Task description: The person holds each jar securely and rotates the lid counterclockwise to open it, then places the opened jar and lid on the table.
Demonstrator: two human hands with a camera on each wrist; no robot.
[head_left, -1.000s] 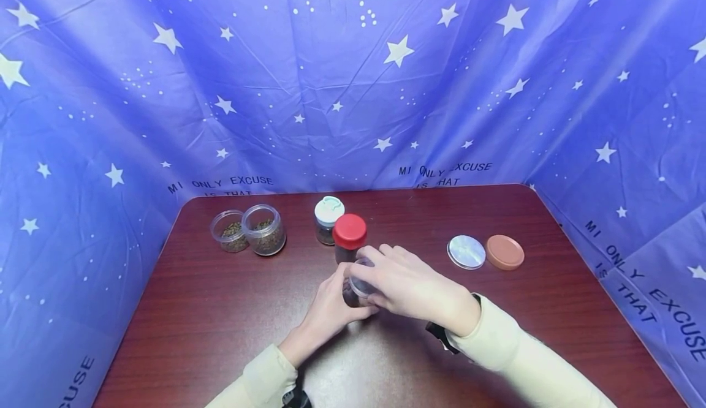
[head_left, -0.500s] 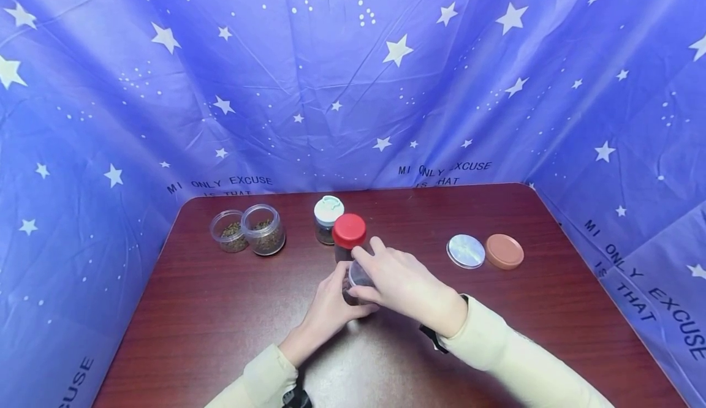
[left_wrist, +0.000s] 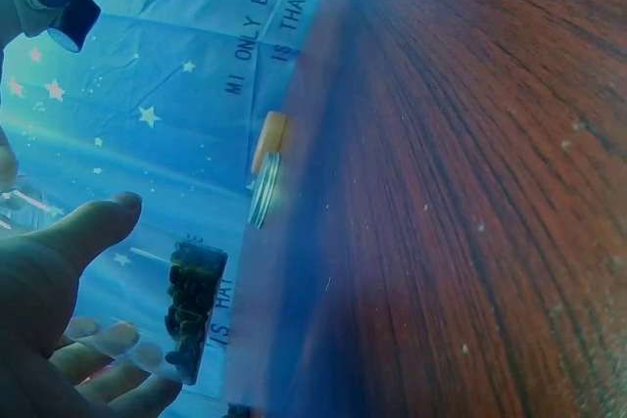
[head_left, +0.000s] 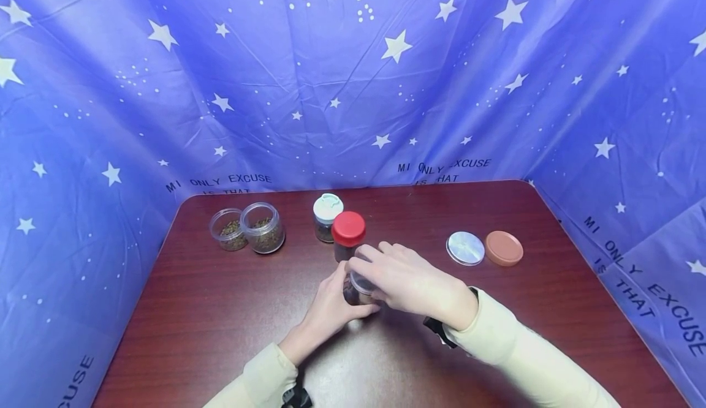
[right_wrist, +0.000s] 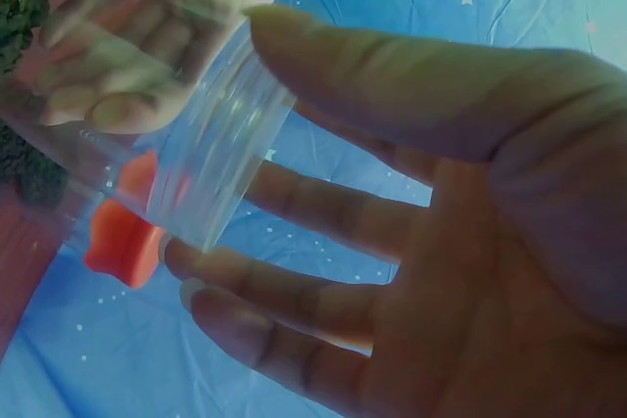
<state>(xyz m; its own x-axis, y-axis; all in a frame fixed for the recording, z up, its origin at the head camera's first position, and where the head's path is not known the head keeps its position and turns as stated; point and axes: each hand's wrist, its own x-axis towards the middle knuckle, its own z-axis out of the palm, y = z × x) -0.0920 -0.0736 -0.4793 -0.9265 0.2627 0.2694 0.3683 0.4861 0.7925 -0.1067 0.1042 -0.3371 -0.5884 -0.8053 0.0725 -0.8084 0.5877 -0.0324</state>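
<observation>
Upright near the middle of the table, a clear jar (left_wrist: 193, 305) with dark pieces at its bottom is held by my left hand (head_left: 328, 302), thumb on the near side and fingers round the far side. My right hand (head_left: 410, 282) comes over its top from the right. Its thumb and fingers pinch the rim of the clear ridged lid (right_wrist: 220, 139). Right behind them stands a jar with a red cap (head_left: 349, 228), its lower part overlapped by the hands in the head view.
A white-lidded jar (head_left: 328, 208) stands behind the red-capped one. Back left are two uncapped clear jars, a shallow one (head_left: 227, 230) and a taller one (head_left: 263, 229), with greenish-brown bits. A silver lid (head_left: 465, 249) and an orange lid (head_left: 504, 249) lie at right.
The right hand's fingers spread and turned half a second ago, and are now turned back round the lid much as before. The left hand keeps its hold on the jar.
</observation>
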